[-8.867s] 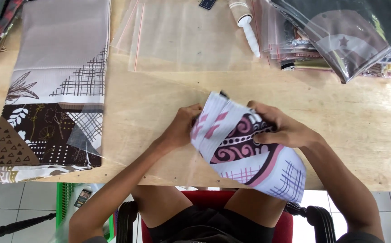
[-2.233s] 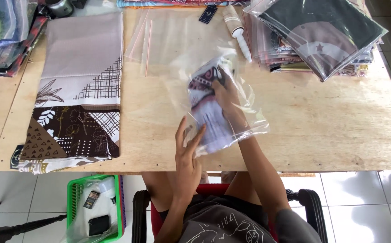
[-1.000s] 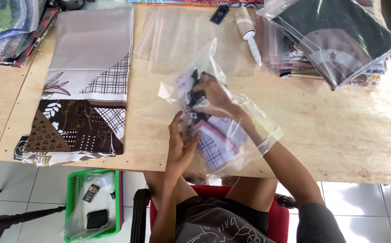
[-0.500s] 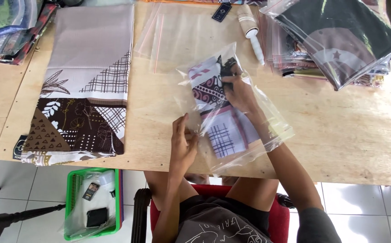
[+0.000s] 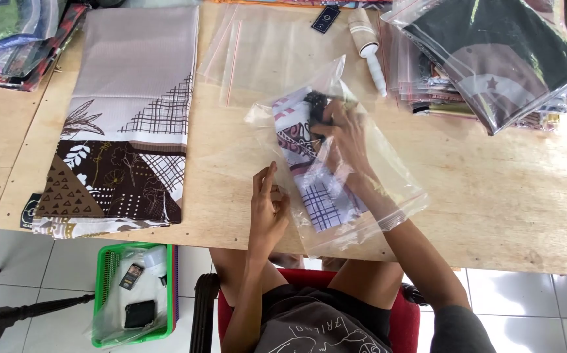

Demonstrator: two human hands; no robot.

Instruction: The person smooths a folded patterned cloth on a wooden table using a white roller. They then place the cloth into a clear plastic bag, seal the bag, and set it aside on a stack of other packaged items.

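Far left of the clear bag, a pile of folded cloths [image 5: 16, 39] sits at the corner of the counter [image 5: 505, 196], and below the counter's edge a green basket [image 5: 133, 294] stands on the floor with small dark items inside. Nearer the bag, still to its left, a long folded cloth [image 5: 127, 124] lies flat — grey at the far end, brown with white leaf and grid patterns at the near end.

Your left hand [image 5: 267, 209] rests at the bag's near left edge, fingers [image 5: 265, 180] loosely curled with the tips up against the plastic; you cannot tell from here whether they actually pinch it.

The clear bag [image 5: 362, 189] lies at an angle near the middle of the counter, its open mouth toward you. Inside it is the patterned cloth [image 5: 313, 176], white and purple with a dark swirl and a grid print. Your right hand [image 5: 342, 134] is thrust deep into the bag, forearm through the mouth, fingers closed on the far end of the patterned cloth.

Just beyond the bag lie empty clear sleeves [image 5: 270, 52], with a lint roller [image 5: 368, 46] and a small dark tag [image 5: 326, 18] beside them. To the bag's right, a stack of bagged cloths [image 5: 499, 59] sits — the top one dark.
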